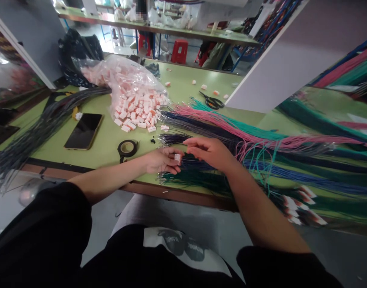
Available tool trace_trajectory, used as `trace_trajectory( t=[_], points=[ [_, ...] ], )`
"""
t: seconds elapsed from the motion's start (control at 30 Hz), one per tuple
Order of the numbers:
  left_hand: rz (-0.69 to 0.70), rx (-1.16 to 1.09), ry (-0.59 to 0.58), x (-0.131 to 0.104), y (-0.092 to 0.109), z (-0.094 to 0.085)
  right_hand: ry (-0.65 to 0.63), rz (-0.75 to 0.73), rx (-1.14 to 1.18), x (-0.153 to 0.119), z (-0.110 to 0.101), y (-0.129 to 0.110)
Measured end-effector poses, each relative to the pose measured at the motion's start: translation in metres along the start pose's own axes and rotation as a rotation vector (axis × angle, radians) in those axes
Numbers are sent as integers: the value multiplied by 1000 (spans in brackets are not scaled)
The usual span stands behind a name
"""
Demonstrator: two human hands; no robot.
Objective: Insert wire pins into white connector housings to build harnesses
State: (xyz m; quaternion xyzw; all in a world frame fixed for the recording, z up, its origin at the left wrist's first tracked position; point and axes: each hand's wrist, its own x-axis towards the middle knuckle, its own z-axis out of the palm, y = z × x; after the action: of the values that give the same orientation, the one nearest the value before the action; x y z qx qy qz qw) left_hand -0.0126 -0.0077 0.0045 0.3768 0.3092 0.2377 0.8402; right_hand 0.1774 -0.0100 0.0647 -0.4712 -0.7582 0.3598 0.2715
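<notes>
My left hand (pixel 162 161) is closed around a small white and orange plastic connector housing (pixel 178 159), held between thumb and fingers near the table's front edge. Just to its right, my right hand (pixel 209 152) hovers over the wire bundles with its fingers bent and thumb near the forefinger; whether a wire is pinched there I cannot make out. Beneath and beside both hands lie bundles of dark wires (pixel 171 139), green wires (pixel 195 179) and blue wires (pixel 270 170), their metal-tipped ends pointing left. Pink wires (pixel 213 119) run behind the right hand.
A clear bag (pixel 132 76) spills a heap of connector housings (pixel 138 110). A phone (pixel 84 131), a roll of black tape (pixel 127 148) and grey wires (pixel 51 116) lie leftward. Black scissors (pixel 212 101) rest by a white upright panel (pixel 273 60). Finished-looking wired connectors (pixel 303 204) lie right.
</notes>
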Motion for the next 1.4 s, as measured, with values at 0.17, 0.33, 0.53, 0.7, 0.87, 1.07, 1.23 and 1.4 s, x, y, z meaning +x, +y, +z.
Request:
trace_trajectory(
  t=[0.17,0.33,0.53,0.7,0.87,1.07,1.23,1.4],
  points=[
    [1,-56,-19,0,0,-2,38,81,110,-7,8,13],
    [14,-87,-32,1,-2,-4,106,-78,-172,-10,10,18],
    [-3,-73,1,-1,0,0,97,-247,-383,-10,14,23],
    [-8,-65,11,-1,0,0,93,-249,-445,-12,15,23],
    [-4,-50,18,0,-1,-2,121,-250,-509,-14,17,25],
    [-16,-26,46,0,-1,1,178,-306,-585,-16,23,27],
    [-7,-12,64,-1,1,3,202,-343,-585,-16,27,28],
    [-19,40,68,-2,1,4,206,-404,-624,-14,33,34]
  ],
)
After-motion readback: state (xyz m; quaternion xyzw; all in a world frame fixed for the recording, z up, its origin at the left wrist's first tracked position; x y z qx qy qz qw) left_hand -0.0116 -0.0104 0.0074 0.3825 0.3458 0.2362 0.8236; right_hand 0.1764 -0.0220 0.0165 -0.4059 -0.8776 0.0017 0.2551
